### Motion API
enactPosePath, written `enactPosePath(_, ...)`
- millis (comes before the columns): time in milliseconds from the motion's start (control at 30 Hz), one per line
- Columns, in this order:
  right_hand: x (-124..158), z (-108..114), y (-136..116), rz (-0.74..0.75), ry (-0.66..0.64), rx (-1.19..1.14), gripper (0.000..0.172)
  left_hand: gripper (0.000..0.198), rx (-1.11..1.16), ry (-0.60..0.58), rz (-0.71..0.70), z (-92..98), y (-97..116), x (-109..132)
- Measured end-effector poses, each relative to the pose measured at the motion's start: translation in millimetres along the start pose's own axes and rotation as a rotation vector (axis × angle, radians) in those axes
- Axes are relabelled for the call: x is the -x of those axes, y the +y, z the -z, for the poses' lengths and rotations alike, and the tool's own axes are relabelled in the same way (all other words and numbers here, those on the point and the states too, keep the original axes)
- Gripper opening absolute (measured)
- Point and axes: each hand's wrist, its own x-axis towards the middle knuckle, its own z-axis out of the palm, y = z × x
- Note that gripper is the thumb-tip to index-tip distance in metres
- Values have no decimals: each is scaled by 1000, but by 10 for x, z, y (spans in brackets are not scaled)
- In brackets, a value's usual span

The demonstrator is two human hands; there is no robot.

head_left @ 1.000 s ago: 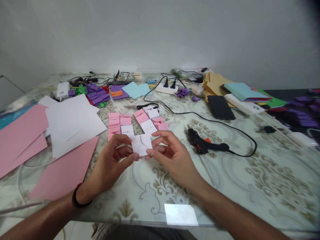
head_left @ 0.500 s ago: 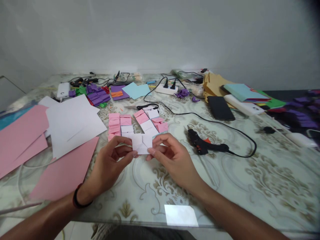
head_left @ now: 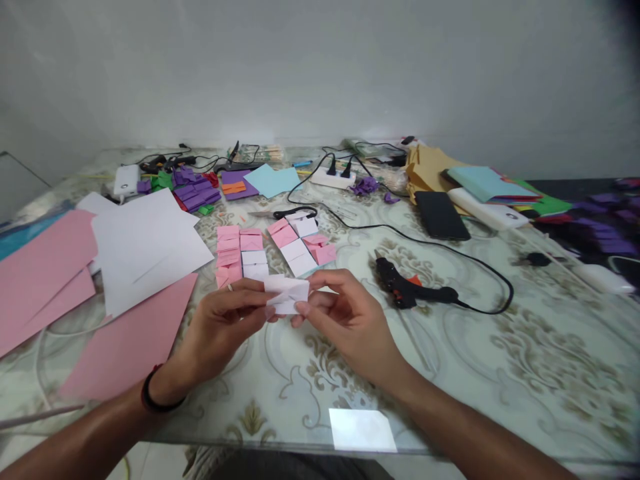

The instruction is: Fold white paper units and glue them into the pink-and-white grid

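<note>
Between my two hands is a small folded piece of white paper [head_left: 287,293], held up just above the table. My left hand [head_left: 225,323] pinches its left edge between thumb and fingers. My right hand [head_left: 345,320] grips the right side, with the thumb in front. Right beyond the hands lie folded pink paper pieces [head_left: 229,247] and folded white ones [head_left: 255,263] in rows. A second group, with pink pieces [head_left: 320,249] and a white square [head_left: 299,257], sits a little to the right.
A black glue gun [head_left: 410,287] lies at the right, its cord curving back to a white power strip [head_left: 333,177]. Scissors [head_left: 295,214] rest behind the folded pieces. White sheets [head_left: 150,247] and pink sheets [head_left: 135,340] cover the left. A black phone [head_left: 442,216] is at the back right.
The folded white paper has tilted, and its front now shows layers and flaps differently. Both hands keep hold of it with small finger shifts.
</note>
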Motion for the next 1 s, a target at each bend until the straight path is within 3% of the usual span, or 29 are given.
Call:
enactPosePath(200, 51, 10, -14, 112, -27, 93, 24, 22, 132, 4, 28, -9, 2, 12)
enactPosePath(300, 64, 14, -29, 158, -37, 138, 37, 23, 158, -2, 35, -11, 2, 16)
enactPosePath(567, 42, 47, -67, 228, -113, 215, 37, 23, 9, -80, -46, 10, 100, -8)
enactPosePath(767, 37, 68, -138, 299, -144, 315, 52, 19, -32, -88, -63, 32, 79, -5)
enactPosePath(1000, 27, 65, -189, 430, -53, 407, 58, 12, 7, -82, -31, 14, 129, 1)
